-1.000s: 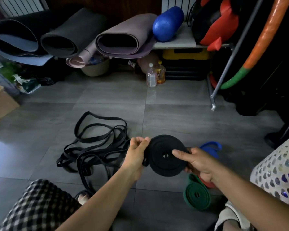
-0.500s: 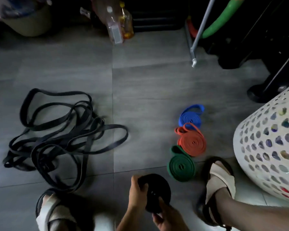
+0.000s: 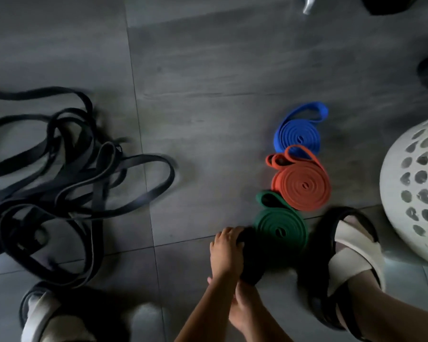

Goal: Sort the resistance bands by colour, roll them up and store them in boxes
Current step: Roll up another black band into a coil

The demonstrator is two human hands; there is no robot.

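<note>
Now, the rolled black band (image 3: pixel 252 260) sits in your left hand (image 3: pixel 224 255), fingers (image 3: pixel 229 234) curled over its top rim; your right hand (image 3: pixel 242 309) meets its lower edge, grip unclear. Just right of your fingertips lies the green roll (image 3: pixel 281 230), then the orange roll (image 3: pixel 303 186) and blue roll (image 3: pixel 298 139), 1 row running away from you. The loose black bands (image 3: pixel 59 183) sprawl well left.

The green roll (image 3: pixel 281 230) is looking matt and rubbery, as are the orange roll (image 3: pixel 303 186) and blue roll (image 3: pixel 298 138) beyond it, the black roll (image 3: pixel 251 262) at its near edge and the loose black bands (image 3: pixel 59 188) well to its left. The grey floor tiles (image 3: pixel 208 70) under it are showing a smooth, dull sheen; the white holed basket (image 3: pixel 410 188) to its right is looking like smooth plastic.
</note>
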